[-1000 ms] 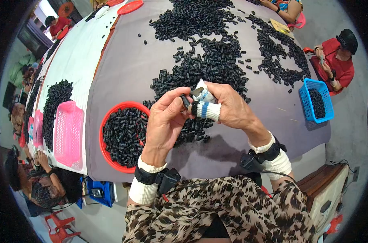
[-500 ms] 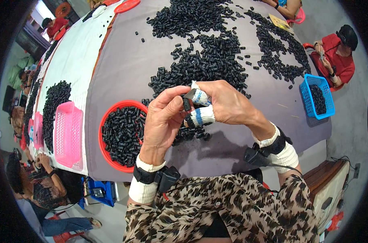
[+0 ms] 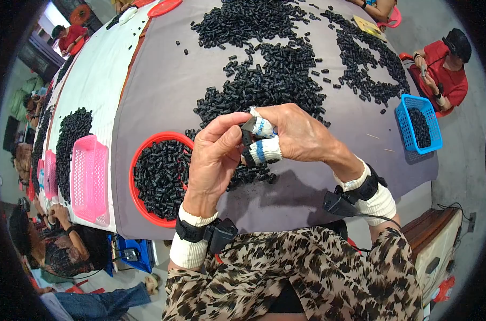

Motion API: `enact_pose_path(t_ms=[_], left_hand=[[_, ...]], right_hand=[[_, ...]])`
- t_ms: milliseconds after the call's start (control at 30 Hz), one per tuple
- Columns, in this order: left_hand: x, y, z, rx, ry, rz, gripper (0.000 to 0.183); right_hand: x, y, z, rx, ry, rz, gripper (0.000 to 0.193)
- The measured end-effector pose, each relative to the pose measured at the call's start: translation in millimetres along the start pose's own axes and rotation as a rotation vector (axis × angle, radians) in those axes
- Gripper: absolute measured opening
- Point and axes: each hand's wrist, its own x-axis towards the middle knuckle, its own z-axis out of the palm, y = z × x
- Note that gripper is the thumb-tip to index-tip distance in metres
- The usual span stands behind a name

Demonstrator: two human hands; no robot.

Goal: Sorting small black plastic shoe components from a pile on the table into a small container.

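My left hand (image 3: 217,152) is closed, pinching a small black cylindrical part (image 3: 246,139) between thumb and fingertips. My right hand (image 3: 302,134) curls toward it from the other side, with white wraps marked in blue around its thumb and a finger. Between those wrapped fingers a small knife blade (image 3: 249,125) shows, resting against the black part; its handle is hidden in the grip. Beyond both hands spreads a large pile of similar black parts (image 3: 275,75). Beside my left wrist stands a round red basin (image 3: 133,184) full of them.
Grey cloth covers the table (image 3: 152,91). A pink basket (image 3: 90,179) stands at the left, by another black pile (image 3: 74,134). At the right edge a blue basket (image 3: 438,144) holds black parts, near a person in red (image 3: 441,75). Other people sit around the tables.
The blade has shifted slightly left and lower over the black part as the right hand turned a little. At lower left, a person's jeans-clad leg has moved right.
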Motion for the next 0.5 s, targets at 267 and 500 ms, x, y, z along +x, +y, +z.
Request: enact_pose_path(t_ms=[267, 500], left_hand=[[0.8, -1.2, 1.7, 0.046, 0.066, -0.003, 0.024], [0.8, -1.6, 1.5, 0.064, 0.116, 0.0, 0.024]], right_hand=[[0.9, -1.3, 0.7, -0.014, -0.015, -0.034, 0.034], [0.8, -0.2, 4.3, -0.081, 0.016, -0.113, 0.031]])
